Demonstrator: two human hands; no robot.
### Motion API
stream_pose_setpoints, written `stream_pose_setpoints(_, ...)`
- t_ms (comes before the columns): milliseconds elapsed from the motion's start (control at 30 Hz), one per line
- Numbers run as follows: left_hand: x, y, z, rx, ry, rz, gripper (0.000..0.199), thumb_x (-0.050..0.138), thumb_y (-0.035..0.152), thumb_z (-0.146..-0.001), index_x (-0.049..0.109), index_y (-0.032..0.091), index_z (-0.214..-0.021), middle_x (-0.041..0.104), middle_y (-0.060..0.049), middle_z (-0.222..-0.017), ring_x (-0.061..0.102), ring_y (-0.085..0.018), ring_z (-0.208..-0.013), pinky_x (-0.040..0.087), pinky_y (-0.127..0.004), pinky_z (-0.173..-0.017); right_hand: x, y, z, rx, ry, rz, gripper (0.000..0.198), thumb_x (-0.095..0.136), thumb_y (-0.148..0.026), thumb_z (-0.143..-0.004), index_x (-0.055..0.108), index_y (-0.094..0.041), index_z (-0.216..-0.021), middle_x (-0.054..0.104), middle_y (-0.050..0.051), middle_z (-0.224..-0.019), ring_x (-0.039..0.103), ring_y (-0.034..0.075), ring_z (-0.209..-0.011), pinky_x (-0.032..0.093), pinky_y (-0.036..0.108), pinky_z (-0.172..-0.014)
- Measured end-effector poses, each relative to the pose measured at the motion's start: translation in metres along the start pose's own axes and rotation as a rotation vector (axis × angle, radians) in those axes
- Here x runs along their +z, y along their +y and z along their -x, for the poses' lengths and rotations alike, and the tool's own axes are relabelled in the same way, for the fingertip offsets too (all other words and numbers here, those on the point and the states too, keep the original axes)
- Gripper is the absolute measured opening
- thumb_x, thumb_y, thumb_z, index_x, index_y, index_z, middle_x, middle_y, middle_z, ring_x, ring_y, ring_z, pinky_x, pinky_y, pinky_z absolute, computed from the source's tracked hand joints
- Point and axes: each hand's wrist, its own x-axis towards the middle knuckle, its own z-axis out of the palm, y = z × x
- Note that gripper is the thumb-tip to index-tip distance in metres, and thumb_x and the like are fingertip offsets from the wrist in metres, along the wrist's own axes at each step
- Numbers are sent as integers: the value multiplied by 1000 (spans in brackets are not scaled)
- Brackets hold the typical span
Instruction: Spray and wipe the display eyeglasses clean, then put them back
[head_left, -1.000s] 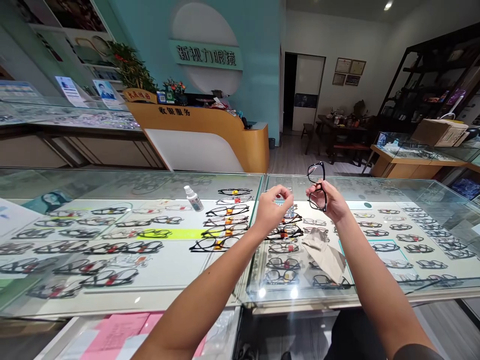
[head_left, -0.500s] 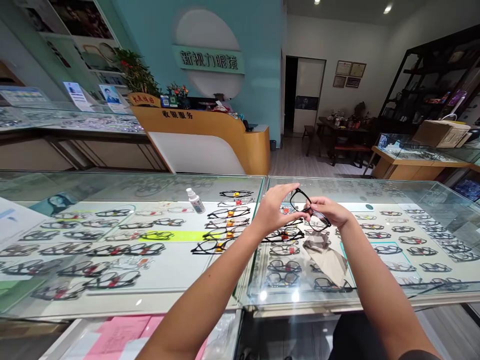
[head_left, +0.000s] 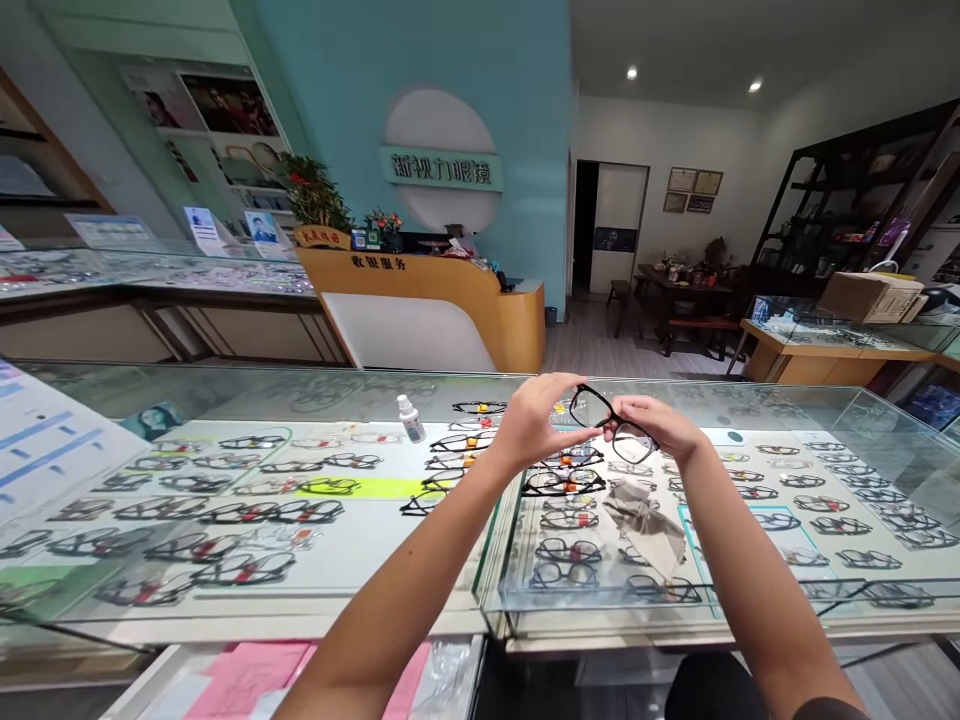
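A pair of black-framed eyeglasses (head_left: 613,418) is held up, tilted, above the glass display counter. My left hand (head_left: 541,418) pinches one side of the frame, thumb and index finger at the outer rim of one lens. My right hand (head_left: 654,424) grips the frame by the other lens, near the bridge; its fingertips are partly hidden behind the frame. Below the hands, a crumpled beige cloth (head_left: 646,528) lies on the counter glass. To the left, a small white spray bottle (head_left: 411,420) stands upright on the counter.
Rows of eyeglasses (head_left: 566,574) fill the glass display case (head_left: 491,580). An open drawer (head_left: 161,690) with pink papers (head_left: 247,680) sits below it. Beyond stand a wooden reception counter (head_left: 517,330) and, at the right, a cardboard box (head_left: 870,297) on another case.
The view has tilted up and shifted slightly left, so the scene sits lower and further right. Both hands keep hold of the eyeglasses, whose angle has turned a little.
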Motion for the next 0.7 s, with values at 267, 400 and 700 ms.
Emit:
stream_pose_setpoints(267, -55, 21, -54, 13, 406, -133, 68, 81, 72, -79, 70, 19, -119, 79, -12, -118, 76, -27, -107, 62, -43, -97, 11, -85, 6, -404, 239, 311, 48, 66, -70, -94, 69, -23, -102, 71, 3, -92, 67, 20, -91, 52, 37, -94)
stream_pose_setpoints(400, -67, 44, -68, -23, 519, -91, 70, 85, 71, -76, 70, 20, -122, 78, -11, -117, 76, -26, -106, 64, -41, -93, 32, -92, 12, -669, 505, 436, 52, 73, -68, -90, 62, -28, -121, 70, 2, -103, 67, 23, -104, 52, 42, -103)
stream_pose_setpoints(700, -64, 53, -44, -101, 564, -94, 68, 90, 66, -74, 71, 22, -122, 78, -9, -116, 76, -26, -103, 65, -43, -92, 69, -84, 32, -570, 704, 845, 51, 73, -50, -96, 57, -31, -140, 69, 9, -135, 66, 27, -130, 53, 49, -113)
